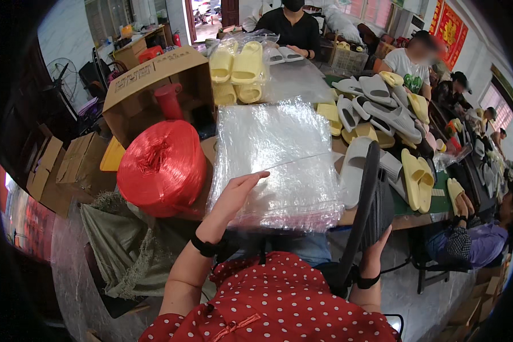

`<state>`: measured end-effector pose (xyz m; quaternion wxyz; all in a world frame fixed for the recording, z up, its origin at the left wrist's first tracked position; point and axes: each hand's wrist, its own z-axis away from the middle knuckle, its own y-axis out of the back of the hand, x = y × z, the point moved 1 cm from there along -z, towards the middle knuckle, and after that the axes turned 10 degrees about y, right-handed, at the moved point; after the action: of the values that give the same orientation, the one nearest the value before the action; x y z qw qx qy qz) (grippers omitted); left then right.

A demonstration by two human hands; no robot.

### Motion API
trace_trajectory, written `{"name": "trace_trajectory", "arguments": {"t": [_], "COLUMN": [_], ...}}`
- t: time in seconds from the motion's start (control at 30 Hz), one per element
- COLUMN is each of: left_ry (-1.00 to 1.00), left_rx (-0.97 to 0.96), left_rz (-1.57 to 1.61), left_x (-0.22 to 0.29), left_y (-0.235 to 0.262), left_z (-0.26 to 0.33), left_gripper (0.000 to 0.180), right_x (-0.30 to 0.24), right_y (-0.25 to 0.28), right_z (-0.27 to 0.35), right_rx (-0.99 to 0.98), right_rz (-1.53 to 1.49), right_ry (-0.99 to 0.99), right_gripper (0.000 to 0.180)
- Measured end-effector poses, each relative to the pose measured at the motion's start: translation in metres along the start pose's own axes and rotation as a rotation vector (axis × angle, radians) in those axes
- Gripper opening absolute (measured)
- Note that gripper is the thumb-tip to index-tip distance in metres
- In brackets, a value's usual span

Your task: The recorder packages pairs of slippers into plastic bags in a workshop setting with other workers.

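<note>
workshop table (406, 222): left hand (237, 192), fingers extended and grasping nothing visible, lies over clear bags (282, 142), perhaps steadying pile; right hand (376, 244) grips black slippers (377, 205) upright beyond palm, probably keeping pair together.

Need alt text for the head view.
A person's left hand is over a stack of clear plastic bags; the right hand holds dark slippers. A red roll sits left, a pile of grey and yellow slippers right.

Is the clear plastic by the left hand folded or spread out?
Spread out: the clear plastic lies in a broad, flat stack, wrinkled on top.
</note>
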<state>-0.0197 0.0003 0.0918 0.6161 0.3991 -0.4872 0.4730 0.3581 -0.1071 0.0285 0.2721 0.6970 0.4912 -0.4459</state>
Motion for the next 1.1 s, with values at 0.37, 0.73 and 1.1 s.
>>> {"name": "trace_trajectory", "arguments": {"t": [0.37, 0.73, 1.1], "left_ry": [-0.081, -0.486, -0.781], "left_rx": [-0.156, 0.054, -0.095], "left_rz": [0.011, -0.647, -0.942], "left_x": [0.0, 0.021, 0.034], "left_y": [-0.024, -0.028, -0.062], "left_z": [-0.026, 0.006, 0.038], "left_gripper": [0.042, 0.043, 0.046], "right_x": [-0.055, -0.058, -0.028], "right_y": [-0.083, -0.087, -0.132], "right_z": [-0.023, -0.026, -0.047], "right_rx": [-0.674, -0.63, -0.729], "right_rz": [0.515, 0.789, 0.931], "right_ry": [0.373, 0.386, 0.515], "right_gripper": [0.034, 0.026, 0.023]}}
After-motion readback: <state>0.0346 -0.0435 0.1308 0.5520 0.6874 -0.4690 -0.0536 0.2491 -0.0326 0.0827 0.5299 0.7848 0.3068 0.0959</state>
